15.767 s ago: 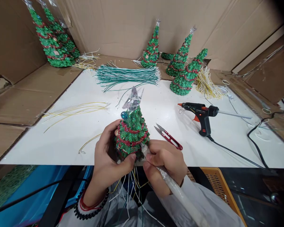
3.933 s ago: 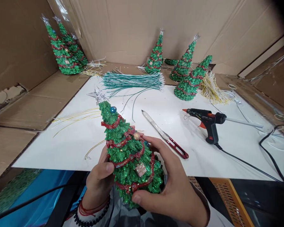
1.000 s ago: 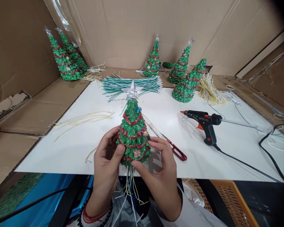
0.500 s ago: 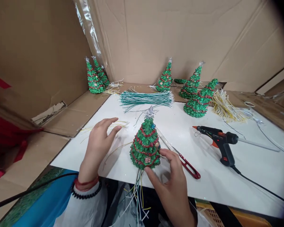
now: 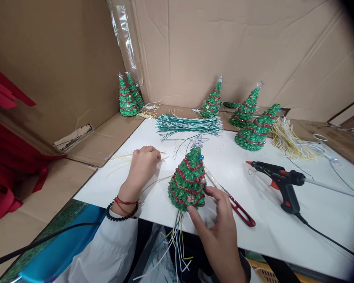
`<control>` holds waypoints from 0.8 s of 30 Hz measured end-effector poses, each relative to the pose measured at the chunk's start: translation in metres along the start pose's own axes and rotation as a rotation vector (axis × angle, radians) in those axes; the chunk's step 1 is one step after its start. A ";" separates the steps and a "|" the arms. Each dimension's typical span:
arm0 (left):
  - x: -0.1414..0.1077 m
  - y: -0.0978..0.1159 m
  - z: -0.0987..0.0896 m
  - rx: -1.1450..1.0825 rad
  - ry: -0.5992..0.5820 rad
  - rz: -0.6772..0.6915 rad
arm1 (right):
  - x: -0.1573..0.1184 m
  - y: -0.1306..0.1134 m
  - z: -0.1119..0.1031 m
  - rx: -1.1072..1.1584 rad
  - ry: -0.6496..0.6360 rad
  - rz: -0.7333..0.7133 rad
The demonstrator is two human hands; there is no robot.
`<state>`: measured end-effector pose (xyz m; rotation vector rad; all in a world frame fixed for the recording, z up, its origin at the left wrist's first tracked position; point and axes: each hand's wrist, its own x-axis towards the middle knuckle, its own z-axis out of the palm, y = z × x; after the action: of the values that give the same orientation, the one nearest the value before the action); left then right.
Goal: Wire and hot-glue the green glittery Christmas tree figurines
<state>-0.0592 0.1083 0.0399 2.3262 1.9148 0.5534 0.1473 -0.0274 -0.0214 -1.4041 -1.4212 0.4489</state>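
Christmas-tree ornament near front edge of white tabletop; likely light, stiff, star fragile; grasp at base. Right hand: curved round base. Left hand: over yellow-white wires, grip hidden.

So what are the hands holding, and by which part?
The right hand holds the nearest tree low down, near its bottom. For the left hand, I can't tell: its grip is hidden.

One head-worn camera faces forward and down, close above the white table
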 end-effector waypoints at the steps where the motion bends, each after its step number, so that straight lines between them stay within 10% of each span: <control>1: 0.000 0.000 0.000 -0.004 0.014 -0.001 | 0.000 0.000 0.000 0.003 -0.004 0.003; 24: 0.002 -0.009 0.006 -0.408 0.298 -0.079 | 0.000 0.001 0.000 -0.026 -0.009 -0.043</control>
<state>-0.0653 0.1130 0.0323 1.9888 1.7778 1.2102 0.1479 -0.0277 -0.0223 -1.3914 -1.4660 0.4110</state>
